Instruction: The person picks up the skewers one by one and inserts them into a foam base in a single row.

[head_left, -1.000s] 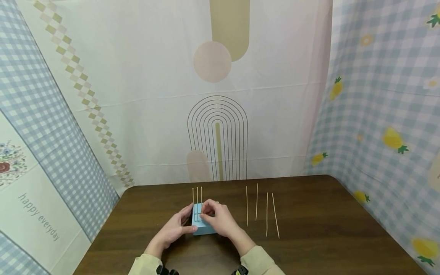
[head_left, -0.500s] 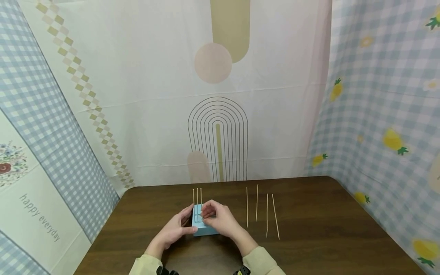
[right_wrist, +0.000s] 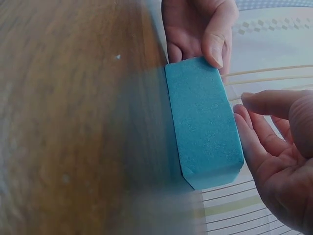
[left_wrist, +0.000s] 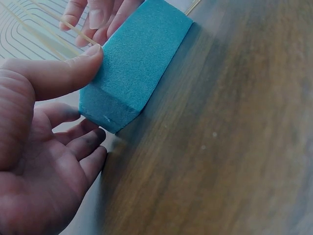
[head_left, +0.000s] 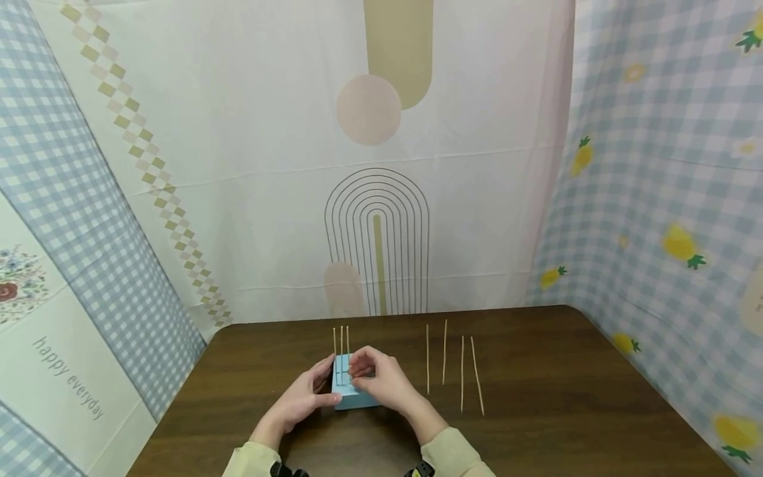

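A light blue foam block (head_left: pixel 356 400) lies on the table with three thin wooden sticks rising from its top, close together at the left end. My left hand (head_left: pixel 298 397) grips that end, the thumb on the near top edge and the fingers around the far side. With thumb and index finger my right hand (head_left: pixel 384 383) pinches the rightmost wooden stick (head_left: pixel 348 338) low down, close over the block. The right wrist view shows the plain near side of the block (right_wrist: pixel 203 117) and my right thumb at that stick. Part of the block's top is hidden behind the right hand.
To the right, several loose wooden sticks (head_left: pixel 462 374) lie apart on the dark brown wooden table (head_left: pixel 548 397). Behind the table's far edge hangs a white patterned cloth (head_left: pixel 274 232), with a checked cloth (head_left: pixel 632 199) on the right.
My right fingertips have shifted slightly down and right along the rightmost stick, which now stands a touch further left at its top. The left hand keeps its hold on the block.
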Tool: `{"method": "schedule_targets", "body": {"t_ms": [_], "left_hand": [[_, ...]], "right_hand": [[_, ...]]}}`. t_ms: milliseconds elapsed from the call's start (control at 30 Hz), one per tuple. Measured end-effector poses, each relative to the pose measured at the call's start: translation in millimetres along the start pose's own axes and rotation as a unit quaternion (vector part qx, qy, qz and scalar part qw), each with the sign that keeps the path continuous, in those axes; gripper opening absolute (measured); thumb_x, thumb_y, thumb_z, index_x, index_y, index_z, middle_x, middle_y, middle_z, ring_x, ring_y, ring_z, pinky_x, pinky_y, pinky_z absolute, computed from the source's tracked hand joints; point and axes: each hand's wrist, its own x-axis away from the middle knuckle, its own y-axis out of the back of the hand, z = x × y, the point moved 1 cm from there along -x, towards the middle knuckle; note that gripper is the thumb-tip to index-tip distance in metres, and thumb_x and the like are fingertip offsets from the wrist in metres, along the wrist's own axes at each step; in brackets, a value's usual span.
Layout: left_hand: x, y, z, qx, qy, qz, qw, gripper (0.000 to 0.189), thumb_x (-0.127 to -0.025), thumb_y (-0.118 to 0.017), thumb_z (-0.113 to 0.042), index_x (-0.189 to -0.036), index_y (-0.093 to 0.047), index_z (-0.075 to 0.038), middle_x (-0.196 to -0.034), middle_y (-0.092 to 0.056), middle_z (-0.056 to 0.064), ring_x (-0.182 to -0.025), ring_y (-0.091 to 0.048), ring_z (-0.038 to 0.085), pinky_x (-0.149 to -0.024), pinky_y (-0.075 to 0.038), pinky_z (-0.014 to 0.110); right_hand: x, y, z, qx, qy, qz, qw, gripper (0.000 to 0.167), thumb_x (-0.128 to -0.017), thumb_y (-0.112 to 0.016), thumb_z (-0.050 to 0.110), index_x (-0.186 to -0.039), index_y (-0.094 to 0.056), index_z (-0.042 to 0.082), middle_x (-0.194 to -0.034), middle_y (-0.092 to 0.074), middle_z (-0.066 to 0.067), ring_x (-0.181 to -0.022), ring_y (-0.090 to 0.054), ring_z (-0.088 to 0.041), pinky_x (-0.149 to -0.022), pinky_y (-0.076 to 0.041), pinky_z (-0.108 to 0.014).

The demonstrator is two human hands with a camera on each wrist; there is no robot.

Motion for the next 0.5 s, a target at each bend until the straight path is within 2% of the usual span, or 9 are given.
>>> {"method": "schedule_targets", "body": {"t_ms": [267,367,500], "left_hand": [[2.1,-0.8,-1.3,-0.008,-0.006,-0.003,0.9999,0.093,-0.094,-0.082,-0.009,-0.165,-0.026,0.008,-0.169,-0.026,0.033,-0.156,-0.026,0.052,-0.124,-0.023,0.064],[2.0,-1.7,-1.7,-0.01,-0.007,0.0,0.9999,0.093,-0.093,-0.082,-0.01,-0.165,-0.025,0.009,-0.17,-0.025,0.032,-0.156,-0.026,0.052,-0.124,-0.023,0.063],[0.3,-2.2,-1.3,-0.016,-0.009,0.0,0.9998,0.094,-0.093,-0.082,-0.009,-0.165,-0.025,0.008,-0.17,-0.024,0.032,-0.156,-0.025,0.052,-0.124,-0.023,0.064]], "right_hand": [[7.4,18,-1,-0.029,-0.016,0.003,0.9994,0.025,-0.097,-0.077,0.004,-0.121,-0.068,0.007,-0.111,-0.076,-0.006,-0.103,-0.071,-0.019,-0.091,-0.057,-0.035],[13.6,36,-3,-0.042,-0.019,0.004,0.9989,0.028,-0.097,-0.077,0.005,-0.124,-0.068,0.002,-0.115,-0.076,-0.01,-0.105,-0.071,-0.022,-0.09,-0.057,-0.033],[24.9,71,-12,-0.051,-0.032,0.002,0.9982,0.031,-0.097,-0.077,0.005,-0.126,-0.066,0.0,-0.12,-0.073,-0.018,-0.106,-0.071,-0.023,-0.089,-0.059,-0.032]]}}
